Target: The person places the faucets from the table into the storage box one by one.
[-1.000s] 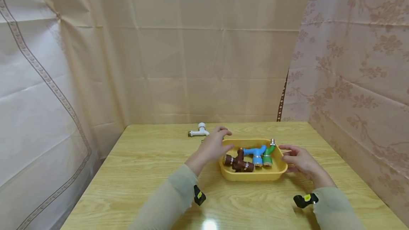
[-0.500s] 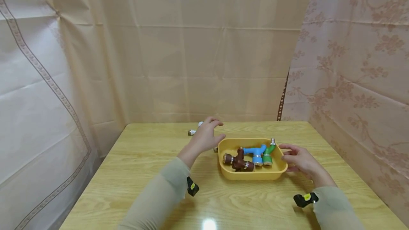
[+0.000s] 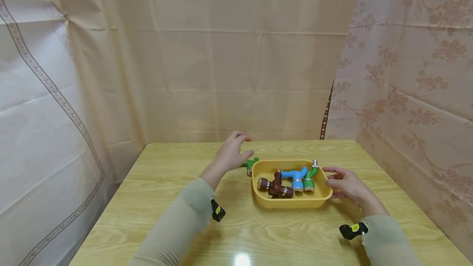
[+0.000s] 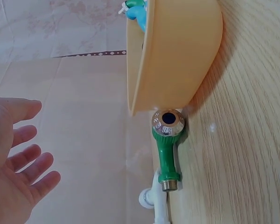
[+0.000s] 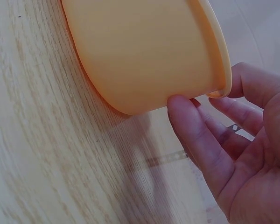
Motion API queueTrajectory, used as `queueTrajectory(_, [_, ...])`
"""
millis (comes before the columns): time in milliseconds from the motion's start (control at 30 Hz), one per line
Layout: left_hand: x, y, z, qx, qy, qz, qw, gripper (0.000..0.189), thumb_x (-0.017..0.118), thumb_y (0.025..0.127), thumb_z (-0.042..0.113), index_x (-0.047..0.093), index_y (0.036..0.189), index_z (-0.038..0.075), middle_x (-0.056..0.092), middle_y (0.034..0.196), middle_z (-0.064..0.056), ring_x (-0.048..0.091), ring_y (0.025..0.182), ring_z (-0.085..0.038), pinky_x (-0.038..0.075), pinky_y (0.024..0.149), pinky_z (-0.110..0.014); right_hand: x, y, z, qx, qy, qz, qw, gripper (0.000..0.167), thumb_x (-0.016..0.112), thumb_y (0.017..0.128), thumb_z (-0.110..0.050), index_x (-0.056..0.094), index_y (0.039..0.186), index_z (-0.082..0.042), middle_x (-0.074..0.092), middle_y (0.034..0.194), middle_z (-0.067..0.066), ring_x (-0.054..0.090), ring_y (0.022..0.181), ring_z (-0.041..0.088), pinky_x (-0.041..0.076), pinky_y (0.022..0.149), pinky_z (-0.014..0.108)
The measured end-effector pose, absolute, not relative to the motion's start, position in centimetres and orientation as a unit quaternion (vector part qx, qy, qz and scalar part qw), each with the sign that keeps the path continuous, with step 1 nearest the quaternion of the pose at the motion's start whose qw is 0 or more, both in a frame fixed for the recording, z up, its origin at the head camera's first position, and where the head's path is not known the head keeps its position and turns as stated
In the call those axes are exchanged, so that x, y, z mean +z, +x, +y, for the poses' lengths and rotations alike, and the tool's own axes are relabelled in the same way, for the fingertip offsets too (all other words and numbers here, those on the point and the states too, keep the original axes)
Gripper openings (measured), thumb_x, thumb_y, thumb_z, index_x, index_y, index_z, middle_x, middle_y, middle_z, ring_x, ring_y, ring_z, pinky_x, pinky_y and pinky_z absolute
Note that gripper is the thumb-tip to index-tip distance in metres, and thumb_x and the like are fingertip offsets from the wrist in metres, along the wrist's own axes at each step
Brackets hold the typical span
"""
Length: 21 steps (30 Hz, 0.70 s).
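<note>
My left hand (image 3: 229, 154) hovers over the table's far side, left of the yellow tub (image 3: 292, 203), fingers loosely bent and holding nothing. Below it a green tap (image 4: 167, 154) lies against the tub's left end in the left wrist view. Beyond that is a white tap (image 4: 159, 198), which my left hand covers in the head view. My right hand (image 3: 349, 186) touches the tub's right end from outside, thumb and fingertips against the wall and rim. Inside the tub lie a brown double tap (image 3: 276, 187), a blue tap (image 3: 297, 180) and another green tap (image 3: 309, 182).
The wooden table (image 3: 148, 208) carries the tub right of its middle. A beige curtain (image 3: 236, 60) hangs right behind its far edge. Flowered cloth (image 3: 414, 93) closes off the right side, and pale cloth (image 3: 44, 134) hangs on the left.
My left hand has moved left and farther away from the tub, now covering the white tap and uncovering the green one. The right hand has stayed at the tub's end.
</note>
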<state>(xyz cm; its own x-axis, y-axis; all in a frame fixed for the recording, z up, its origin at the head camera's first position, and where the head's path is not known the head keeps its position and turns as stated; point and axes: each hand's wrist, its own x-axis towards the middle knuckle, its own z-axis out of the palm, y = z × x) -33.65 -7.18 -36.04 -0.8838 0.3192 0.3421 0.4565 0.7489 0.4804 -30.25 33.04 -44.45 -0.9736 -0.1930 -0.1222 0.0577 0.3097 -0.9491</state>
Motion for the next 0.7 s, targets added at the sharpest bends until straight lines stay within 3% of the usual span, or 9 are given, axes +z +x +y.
queueTrajectory(700, [-38.5,-35.6,-9.1,-0.285,-0.167,-0.937,0.119,0.048,0.073,0.095,0.031,0.061,0.138,0.013,0.049,0.146,-0.005,0.053,0.129,-0.026,0.047,0.104,-0.042,-44.4,-30.0,32.9,-0.578,-0.030,0.809,0.105,0.063,0.062,0.097,-0.003,0.035,0.152,0.005,0.053,0.122,0.028,0.067,0.095,0.029,0.061,0.076,0.047])
